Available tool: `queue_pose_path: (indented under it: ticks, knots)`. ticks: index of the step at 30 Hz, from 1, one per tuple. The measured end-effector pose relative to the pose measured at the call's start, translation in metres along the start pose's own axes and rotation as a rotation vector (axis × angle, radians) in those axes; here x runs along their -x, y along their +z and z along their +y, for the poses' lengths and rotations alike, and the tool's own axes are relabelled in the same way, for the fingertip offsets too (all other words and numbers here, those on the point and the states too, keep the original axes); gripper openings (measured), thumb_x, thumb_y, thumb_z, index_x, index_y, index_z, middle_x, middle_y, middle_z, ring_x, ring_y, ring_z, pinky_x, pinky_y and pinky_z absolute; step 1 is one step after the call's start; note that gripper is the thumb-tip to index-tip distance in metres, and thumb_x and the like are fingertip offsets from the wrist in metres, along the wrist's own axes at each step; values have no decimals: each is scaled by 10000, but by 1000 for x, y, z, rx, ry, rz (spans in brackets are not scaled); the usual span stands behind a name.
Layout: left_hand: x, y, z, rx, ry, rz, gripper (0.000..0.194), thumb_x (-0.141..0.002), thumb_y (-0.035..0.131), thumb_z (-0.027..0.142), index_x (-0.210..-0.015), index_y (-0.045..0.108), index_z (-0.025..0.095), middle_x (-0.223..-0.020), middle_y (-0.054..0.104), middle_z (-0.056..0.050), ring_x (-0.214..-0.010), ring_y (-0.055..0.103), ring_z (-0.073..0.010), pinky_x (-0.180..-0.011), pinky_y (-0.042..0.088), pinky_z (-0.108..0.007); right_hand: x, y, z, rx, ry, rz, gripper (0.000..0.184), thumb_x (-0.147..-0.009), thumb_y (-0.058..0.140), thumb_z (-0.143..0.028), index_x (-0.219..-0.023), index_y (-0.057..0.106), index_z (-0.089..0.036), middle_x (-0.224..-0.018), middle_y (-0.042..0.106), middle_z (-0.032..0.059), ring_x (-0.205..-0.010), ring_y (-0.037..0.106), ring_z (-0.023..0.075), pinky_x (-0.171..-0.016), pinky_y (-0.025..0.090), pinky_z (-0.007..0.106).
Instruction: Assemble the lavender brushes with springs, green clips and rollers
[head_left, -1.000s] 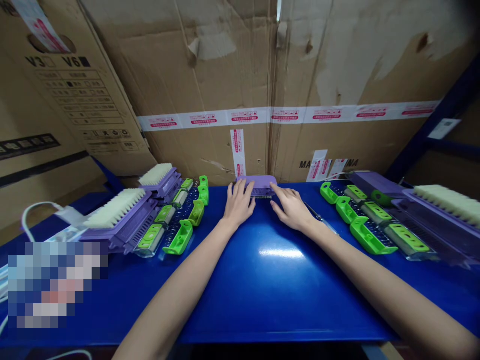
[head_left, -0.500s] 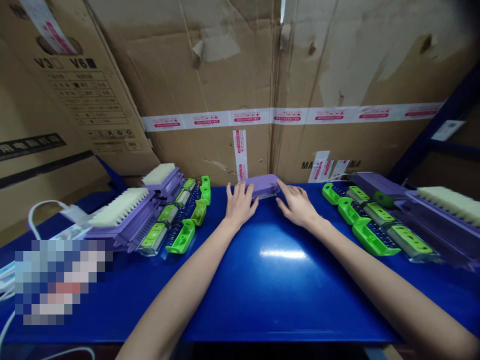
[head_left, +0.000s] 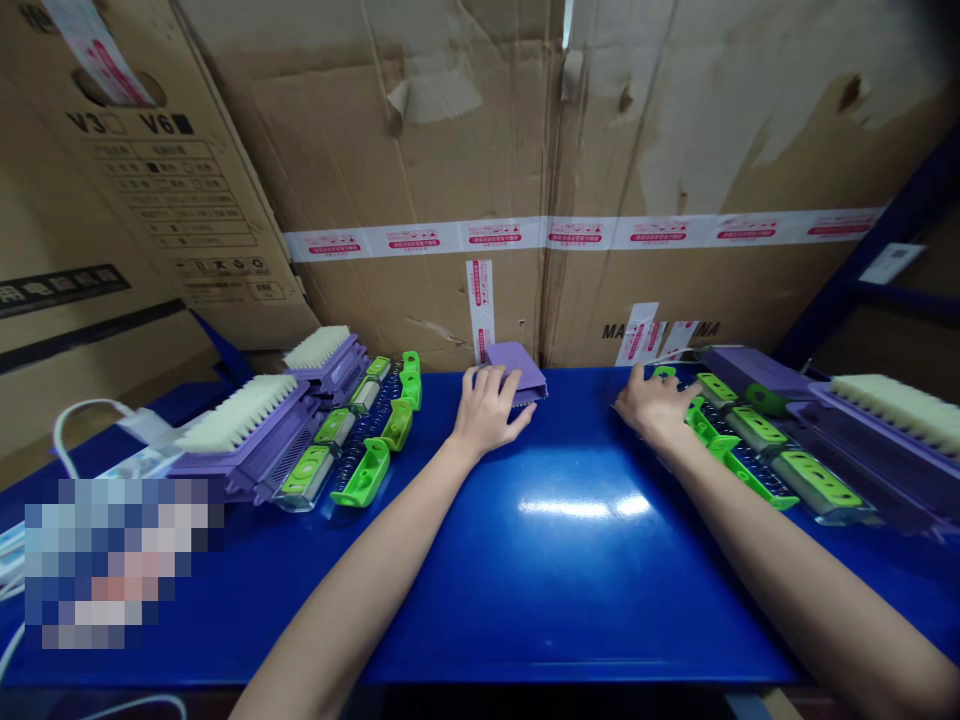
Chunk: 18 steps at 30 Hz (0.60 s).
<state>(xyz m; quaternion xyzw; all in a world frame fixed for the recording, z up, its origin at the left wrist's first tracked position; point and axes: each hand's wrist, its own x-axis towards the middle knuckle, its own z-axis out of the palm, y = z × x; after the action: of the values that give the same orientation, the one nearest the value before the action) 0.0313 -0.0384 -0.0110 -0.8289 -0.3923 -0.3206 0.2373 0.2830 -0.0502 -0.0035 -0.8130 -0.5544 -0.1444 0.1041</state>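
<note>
At the back middle of the blue table sits a purple plastic housing [head_left: 516, 362], turned at an angle with bristles showing underneath. My left hand [head_left: 486, 408] holds its near left side, fingers curled over it and thumb in front. To the right, my right hand [head_left: 656, 405] is over the far end of a row of bright green plastic end pieces [head_left: 712, 440], partly covering them. Its fingers are apart, and I see nothing held in them. Beside that row lie green-topped clear blocks [head_left: 761, 428] and dark coiled springs.
Purple housings with pale bristles [head_left: 240, 410] stand at the left, next to more green-topped blocks [head_left: 307, 470], springs and green end pieces [head_left: 365, 475]. More purple housings [head_left: 885, 440] lie at the right. Cardboard [head_left: 420, 150] walls the back. A white power strip and cables [head_left: 146, 425] lie far left.
My right hand has let go of the purple housing and moved right to the green end pieces. The housing has swung round at an angle under my left hand.
</note>
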Motion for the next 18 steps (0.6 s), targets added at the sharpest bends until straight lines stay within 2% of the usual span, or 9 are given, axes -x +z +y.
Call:
queue_pose_path:
  ticks: [4,9,18]
  knots:
    - [0,4,-2,15,-28,7,486,-879,432,470,-1187,554,114,-1173,573,-175,-1101,499,-300,-1018,277,-500,-1,-1,-2,-21,-48,-41,523,-826,389,-217,-1319,447,-55,-1071,620,275,-1072,525,420,-848,267,707]
    - [1,7,-2,16,6,-21,439,-885,435,441,-1163,571,130,-1138,592,-158,-1058,521,-285,-1011,288,-494,0,-3,-7,-69,-234,-52,540,-824,368,-188,-1351,408,-80,-1130,628,219,-1080,528,364,-934,262,660]
    - [0,5,-2,15,28,-67,474,-873,452,459,-1218,554,151,-1105,565,-165,-1024,503,-301,-896,361,-461,4,-3,-18,-212,-614,-58,544,-830,368,-136,-1372,411,-127,-1199,618,151,-1102,538,262,-986,338,439]
